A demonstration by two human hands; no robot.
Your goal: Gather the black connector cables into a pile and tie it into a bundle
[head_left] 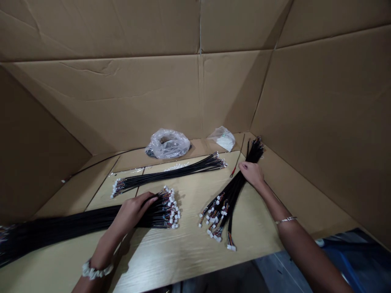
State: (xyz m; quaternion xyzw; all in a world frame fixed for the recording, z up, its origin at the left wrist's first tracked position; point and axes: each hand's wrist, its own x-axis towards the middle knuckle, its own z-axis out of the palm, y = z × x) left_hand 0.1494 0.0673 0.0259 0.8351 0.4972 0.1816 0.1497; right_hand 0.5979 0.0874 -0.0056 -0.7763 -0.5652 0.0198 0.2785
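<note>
My right hand (252, 173) is closed round a bundle of black sleeved cables (230, 193) that lies slantwise on the table. White connectors on coloured wires fan out at its near end. On a larger bundle of the same cables (82, 219) at the left lies my left hand (134, 209), fingers curled together on the top cables just behind the white connectors (172, 209). How many cables the left fingers pinch is hidden. A third, thinner cable bundle (171, 174) rests farther back, with connectors at both ends.
Cardboard walls (137, 93) enclose the back and sides of the table (171, 260). Along the back stand a clear plastic bag (168, 143) and a smaller bag of white pieces (225, 140). Loose white pieces (176, 167) lie behind the thin bundle. A red-tipped lead (234, 170) lies near the right hand.
</note>
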